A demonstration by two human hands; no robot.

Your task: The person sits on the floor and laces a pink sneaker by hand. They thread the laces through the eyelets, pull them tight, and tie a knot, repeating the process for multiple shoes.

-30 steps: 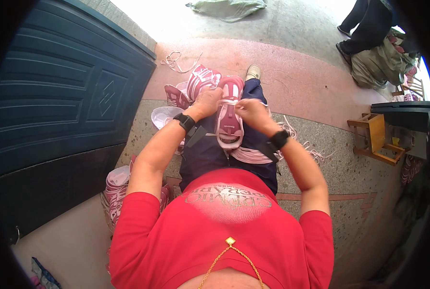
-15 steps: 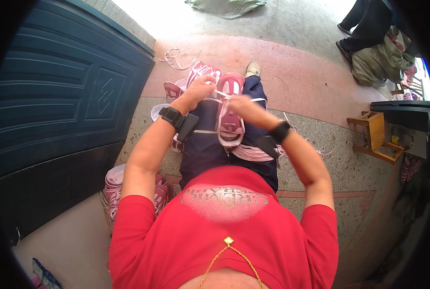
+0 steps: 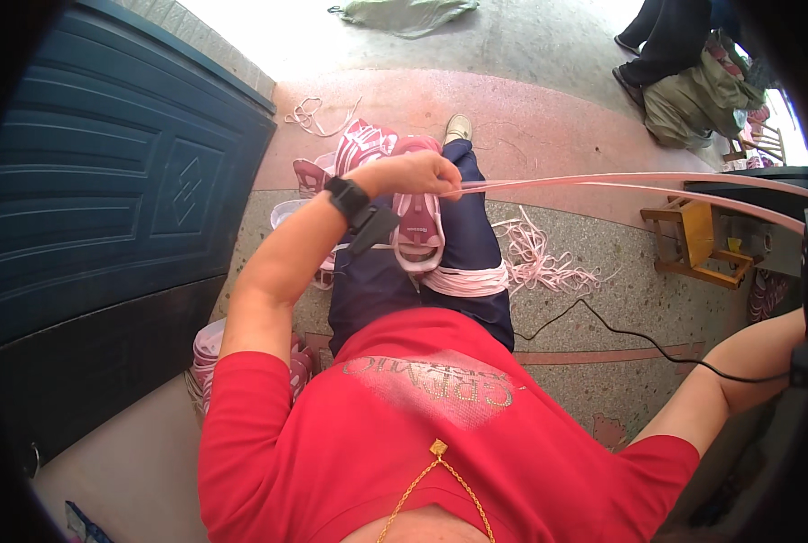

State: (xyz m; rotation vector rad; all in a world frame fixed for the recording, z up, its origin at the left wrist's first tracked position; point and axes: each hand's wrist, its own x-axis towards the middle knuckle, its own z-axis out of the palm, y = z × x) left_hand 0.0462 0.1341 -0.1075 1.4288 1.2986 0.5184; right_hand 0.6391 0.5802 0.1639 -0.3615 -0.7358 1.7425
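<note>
Your left hand [image 3: 415, 174] pinches the pink shoelace [image 3: 639, 176]; your right hand, out of view, I cannot tell. Overpulling rightward could tip the sneaker [image 3: 417, 220].

Observed holding long pink laces [image 3: 657, 176] in the left hand [image 3: 425, 173], over a pink shoe [image 3: 418, 223]. Noted loose laces [image 3: 541, 255] heaped on the speckled floor [image 3: 635, 288], left of a wooden stool [image 3: 699, 242].
</note>
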